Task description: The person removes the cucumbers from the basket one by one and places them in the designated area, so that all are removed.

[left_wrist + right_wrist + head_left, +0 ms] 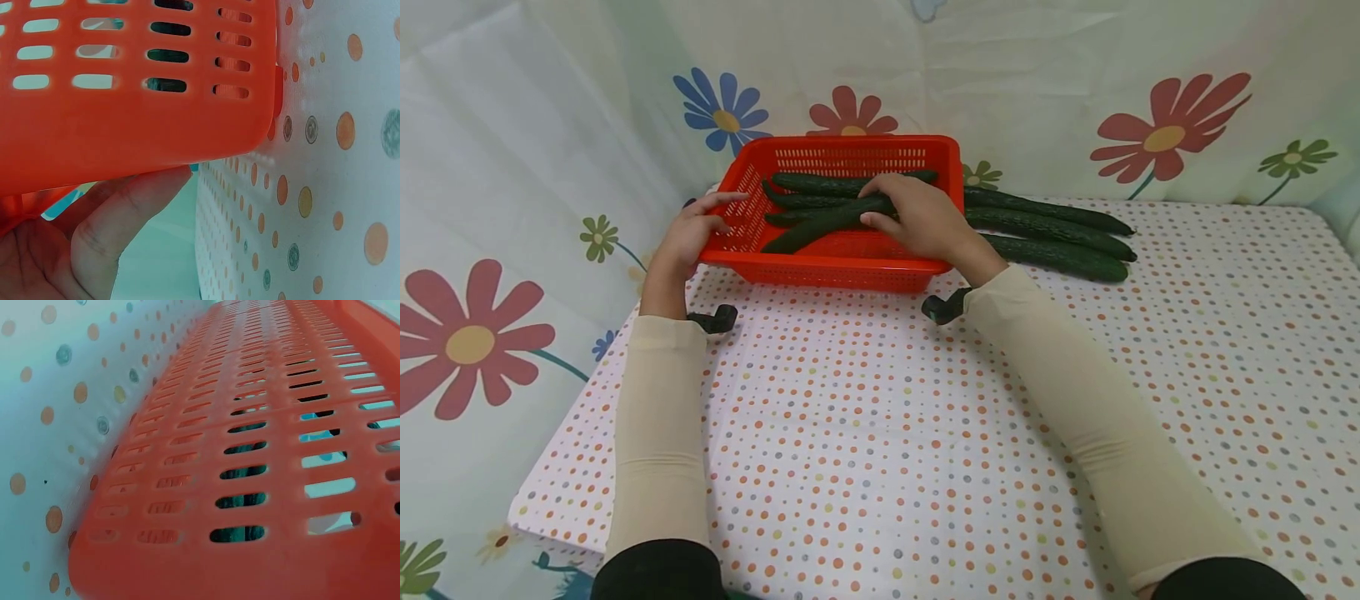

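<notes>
A red slotted plastic basket [827, 265] stands at the back of the table with several dark green cucumbers [823, 185] lying in it. My left hand [688, 233] holds the basket's left side, fingers over the rim; in the left wrist view its thumb [134, 209] presses the outer wall from below the rim. Reaching over the right end, my right hand [921, 215] grips one cucumber [820, 227] from above. That cucumber slants toward the front left across the others. In the right wrist view only the basket's slotted wall [187, 565] shows, with the right hand hidden.
Right of the basket, three long cucumbers [1052, 237] lie side by side on the dotted tablecloth [850, 433]. A flower-print sheet [1000, 92] hangs behind the table and down its left side.
</notes>
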A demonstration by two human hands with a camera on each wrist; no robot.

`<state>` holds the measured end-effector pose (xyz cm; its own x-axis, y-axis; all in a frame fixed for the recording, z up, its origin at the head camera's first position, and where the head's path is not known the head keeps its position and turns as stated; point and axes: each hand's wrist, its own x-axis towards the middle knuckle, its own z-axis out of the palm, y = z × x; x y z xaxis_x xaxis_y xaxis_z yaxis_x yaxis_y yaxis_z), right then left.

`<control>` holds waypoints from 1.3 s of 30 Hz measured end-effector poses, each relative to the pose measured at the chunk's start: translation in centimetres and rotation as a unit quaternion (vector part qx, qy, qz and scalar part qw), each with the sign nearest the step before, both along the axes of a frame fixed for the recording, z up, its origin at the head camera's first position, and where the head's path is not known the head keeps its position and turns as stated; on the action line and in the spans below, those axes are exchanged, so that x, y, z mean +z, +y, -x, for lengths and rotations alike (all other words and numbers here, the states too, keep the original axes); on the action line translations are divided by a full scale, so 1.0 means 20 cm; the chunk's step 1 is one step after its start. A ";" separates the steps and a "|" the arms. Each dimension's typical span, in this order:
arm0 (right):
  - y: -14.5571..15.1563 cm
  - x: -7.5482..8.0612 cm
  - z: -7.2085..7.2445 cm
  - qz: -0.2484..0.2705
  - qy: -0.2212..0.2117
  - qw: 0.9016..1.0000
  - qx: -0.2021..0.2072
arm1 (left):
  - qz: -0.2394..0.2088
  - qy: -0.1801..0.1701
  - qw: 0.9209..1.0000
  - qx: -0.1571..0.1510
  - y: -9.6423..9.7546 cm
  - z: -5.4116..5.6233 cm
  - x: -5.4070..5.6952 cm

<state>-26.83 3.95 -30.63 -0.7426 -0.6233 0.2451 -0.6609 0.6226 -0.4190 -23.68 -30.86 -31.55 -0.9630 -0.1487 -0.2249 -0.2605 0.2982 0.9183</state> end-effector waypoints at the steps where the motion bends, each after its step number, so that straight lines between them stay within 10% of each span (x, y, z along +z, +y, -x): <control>1: 0.00 0.00 0.00 0.007 0.003 1.000 -0.001 | -0.001 -0.001 1.000 0.000 0.00 0.00 0.00; 39: 0.06 -0.04 -0.06 0.164 0.094 0.981 -0.034 | -0.016 -0.005 1.000 -0.001 0.01 -0.01 0.01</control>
